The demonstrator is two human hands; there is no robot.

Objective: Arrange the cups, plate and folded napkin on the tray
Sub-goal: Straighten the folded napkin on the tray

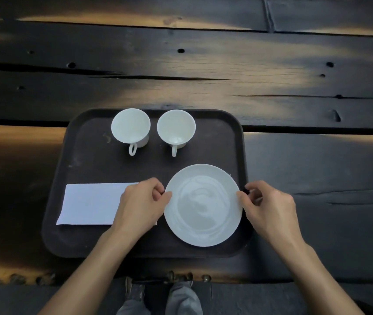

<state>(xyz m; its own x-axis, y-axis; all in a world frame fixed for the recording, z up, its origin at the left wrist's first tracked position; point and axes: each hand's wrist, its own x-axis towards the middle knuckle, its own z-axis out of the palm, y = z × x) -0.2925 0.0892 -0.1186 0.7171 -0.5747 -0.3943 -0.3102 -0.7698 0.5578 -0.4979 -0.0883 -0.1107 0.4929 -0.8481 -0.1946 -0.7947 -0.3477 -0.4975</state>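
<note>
Left hand (140,204) and right hand (272,209), fingers curled, pinch the round glossy plate (203,208).

The left hand (140,205) and right hand (269,208) are bare, as are both forearms (90,264). Below them show grey, creased trousers (183,301) and dark shoes (133,289).

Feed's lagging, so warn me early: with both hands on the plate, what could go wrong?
The plate lies close to the tray's right rim; nudged right, it may ride up and tilt. The left hand lies over the napkin's end and could drag it askew. Pushed away, the plate might knock the right cup's handle.
</note>
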